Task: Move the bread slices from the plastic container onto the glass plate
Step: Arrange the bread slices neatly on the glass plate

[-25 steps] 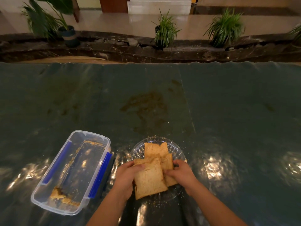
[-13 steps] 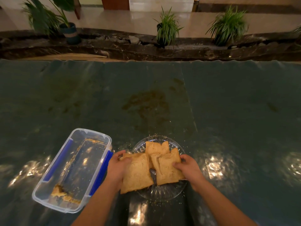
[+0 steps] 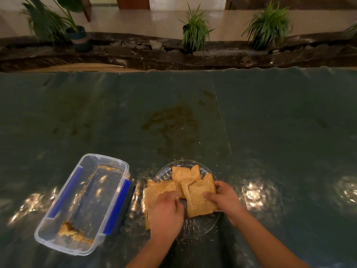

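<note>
A round glass plate [image 3: 201,228] sits near the table's front edge with several brown bread slices on it. My left hand [image 3: 165,215] lies palm down on the left slice [image 3: 157,190], which overhangs the plate's left rim. My right hand [image 3: 225,199] pinches the right slice [image 3: 197,198] at its right edge. A third slice [image 3: 184,173] lies at the back of the plate. The clear plastic container [image 3: 85,204] with blue clips stands to the left, holding only broken bread bits [image 3: 72,232] at its near end.
The table [image 3: 270,132] wears a dark green shiny cloth with a brown stain [image 3: 172,120] beyond the plate and crumbs around it. Past the far edge runs a dark stone ledge with potted plants [image 3: 195,33].
My two hands have drawn the stacked slices apart: the left slice slid left over the rim and my left hand now lies flat on it, while the right slice shifted right.
</note>
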{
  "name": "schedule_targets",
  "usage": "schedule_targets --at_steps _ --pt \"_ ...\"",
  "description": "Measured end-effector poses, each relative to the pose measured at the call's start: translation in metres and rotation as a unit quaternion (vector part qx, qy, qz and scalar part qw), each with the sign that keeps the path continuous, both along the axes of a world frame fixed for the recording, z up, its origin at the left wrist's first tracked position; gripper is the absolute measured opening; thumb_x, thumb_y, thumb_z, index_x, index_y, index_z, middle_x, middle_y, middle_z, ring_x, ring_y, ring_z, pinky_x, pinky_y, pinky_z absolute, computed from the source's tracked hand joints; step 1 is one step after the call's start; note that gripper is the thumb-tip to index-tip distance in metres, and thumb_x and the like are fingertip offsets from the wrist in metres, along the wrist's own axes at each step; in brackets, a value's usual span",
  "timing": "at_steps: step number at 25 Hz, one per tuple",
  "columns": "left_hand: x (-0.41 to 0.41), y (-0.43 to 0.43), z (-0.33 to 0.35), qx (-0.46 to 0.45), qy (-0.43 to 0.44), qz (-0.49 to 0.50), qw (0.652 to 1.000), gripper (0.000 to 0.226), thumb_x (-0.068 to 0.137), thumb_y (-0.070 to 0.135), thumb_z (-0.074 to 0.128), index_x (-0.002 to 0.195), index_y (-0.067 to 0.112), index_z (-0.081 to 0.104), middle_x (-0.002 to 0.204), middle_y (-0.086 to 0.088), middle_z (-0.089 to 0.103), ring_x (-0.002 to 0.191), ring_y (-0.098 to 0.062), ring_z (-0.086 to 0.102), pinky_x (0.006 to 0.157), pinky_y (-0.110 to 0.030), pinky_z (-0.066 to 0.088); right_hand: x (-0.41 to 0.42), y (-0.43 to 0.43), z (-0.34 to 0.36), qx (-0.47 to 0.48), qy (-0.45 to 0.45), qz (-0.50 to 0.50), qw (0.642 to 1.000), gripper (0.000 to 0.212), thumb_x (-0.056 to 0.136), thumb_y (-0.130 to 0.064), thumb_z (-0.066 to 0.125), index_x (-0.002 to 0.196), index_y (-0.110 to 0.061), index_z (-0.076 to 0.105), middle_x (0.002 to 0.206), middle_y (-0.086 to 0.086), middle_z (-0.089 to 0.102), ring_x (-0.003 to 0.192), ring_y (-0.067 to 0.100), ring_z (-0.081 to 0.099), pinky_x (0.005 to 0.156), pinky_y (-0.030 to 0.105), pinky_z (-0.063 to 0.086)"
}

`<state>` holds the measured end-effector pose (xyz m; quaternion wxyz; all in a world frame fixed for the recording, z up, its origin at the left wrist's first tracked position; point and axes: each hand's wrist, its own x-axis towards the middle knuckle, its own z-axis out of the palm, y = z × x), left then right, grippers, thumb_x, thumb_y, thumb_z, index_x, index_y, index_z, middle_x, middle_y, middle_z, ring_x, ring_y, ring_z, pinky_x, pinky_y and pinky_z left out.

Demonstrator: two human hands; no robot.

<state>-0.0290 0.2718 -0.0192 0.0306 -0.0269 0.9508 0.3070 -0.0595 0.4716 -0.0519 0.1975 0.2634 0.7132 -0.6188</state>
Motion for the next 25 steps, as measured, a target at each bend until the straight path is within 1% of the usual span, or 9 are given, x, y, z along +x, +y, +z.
schedule_targets --at_steps 2,4,6,8,11,15,17,21,25 --pt "0.006 0.017 0.005 0.019 -0.015 -0.022 0.999 0.025 0.087 0.021 0.057 0.11 0.025 0.068 0.095 0.009 0.068 0.084 -0.004 0.056 0.074 -0.02 0.045 0.001 -0.001 0.002 -0.028 -0.003 -0.018 0.999 0.031 0.079 -0.01 0.078 0.105 -0.017 0.062 0.099 0.006 0.074 0.085 0.023 0.074 0.062 0.039 0.062" --pt "0.001 0.033 0.008 0.087 -0.1 0.015 0.991 0.032 0.087 0.025 0.057 0.119 0.024 0.061 0.092 0.009 0.068 0.079 -0.006 0.057 0.068 -0.019 0.042 -0.001 -0.002 0.004 -0.063 -0.009 -0.042 0.997 0.032 0.079 -0.008 0.078 0.106 -0.016 0.063 0.099 0.008 0.075 0.08 0.023 0.076 0.059 0.037 0.061" --pt "-0.005 0.041 0.01 0.167 -0.205 0.061 0.963 0.032 0.085 0.03 0.059 0.117 0.027 0.056 0.091 0.007 0.068 0.08 -0.01 0.061 0.072 -0.028 0.049 -0.002 -0.002 0.005 -0.082 -0.016 -0.054 0.995 0.032 0.078 -0.007 0.079 0.105 -0.017 0.063 0.102 0.01 0.074 0.083 0.026 0.076 0.061 0.039 0.062" --pt "-0.009 0.044 0.01 0.219 -0.253 0.126 0.934 0.029 0.084 0.029 0.059 0.113 0.025 0.057 0.09 0.001 0.069 0.083 -0.016 0.064 0.082 -0.039 0.053 -0.004 -0.002 0.006 -0.092 -0.029 -0.053 0.994 0.033 0.078 -0.006 0.079 0.105 -0.017 0.063 0.104 0.011 0.073 0.084 0.027 0.076 0.062 0.04 0.062" --pt "-0.011 0.043 0.005 0.274 -0.257 0.194 0.906 0.023 0.089 0.024 0.059 0.11 0.015 0.064 0.09 -0.001 0.069 0.083 -0.015 0.063 0.08 -0.037 0.054 -0.004 0.001 0.006 -0.106 -0.038 -0.042 0.993 0.034 0.079 -0.006 0.077 0.109 -0.014 0.062 0.102 0.012 0.074 0.08 0.026 0.077 0.06 0.039 0.061" --pt "-0.015 0.045 0.006 0.4 -0.254 0.226 0.851 0.033 0.089 0.023 0.066 0.122 0.018 0.063 0.089 0.003 0.067 0.076 -0.01 0.061 0.066 -0.025 0.049 -0.003 0.01 0.011 -0.079 0.012 -0.008 0.997 0.033 0.079 -0.006 0.078 0.107 -0.016 0.064 0.094 0.004 0.078 0.082 0.023 0.076 0.06 0.035 0.06" --pt "-0.019 0.048 0.003 0.407 -0.224 0.199 0.863 0.044 0.088 0.024 0.069 0.13 0.023 0.058 0.093 0.002 0.068 0.084 -0.011 0.065 0.071 -0.024 0.051 -0.003 0.015 0.013 -0.059 0.047 -0.005 0.997 0.033 0.079 -0.006 0.077 0.108 -0.018 0.065 0.096 0.003 0.078 0.086 0.021 0.075 0.065 0.035 0.061" --pt "-0.03 0.056 0.0 0.356 -0.19 0.169 0.899 0.044 0.088 0.026 0.069 0.13 0.031 0.056 0.094 -0.002 0.066 0.085 -0.015 0.065 0.072 -0.03 0.056 -0.007 0.021 0.013 -0.035 0.066 -0.047 0.996 0.036 0.082 -0.006 0.075 0.113 -0.019 0.062 0.096 0.001 0.077 0.089 0.018 0.074 0.072 0.037 0.061" --pt "-0.032 0.056 -0.008 0.185 -0.2 0.131 0.953 0.042 0.093 0.021 0.06 0.134 0.021 0.054 0.108 -0.001 0.07 0.094 -0.016 0.066 0.082 -0.034 0.056 -0.01 0.007 0.011 0.098 0.018 0.023 0.995 0.035 0.085 -0.016 0.071 0.114 -0.023 0.053 0.099 -0.005 0.069 0.09 0.015 0.068 0.076 0.037 0.059"
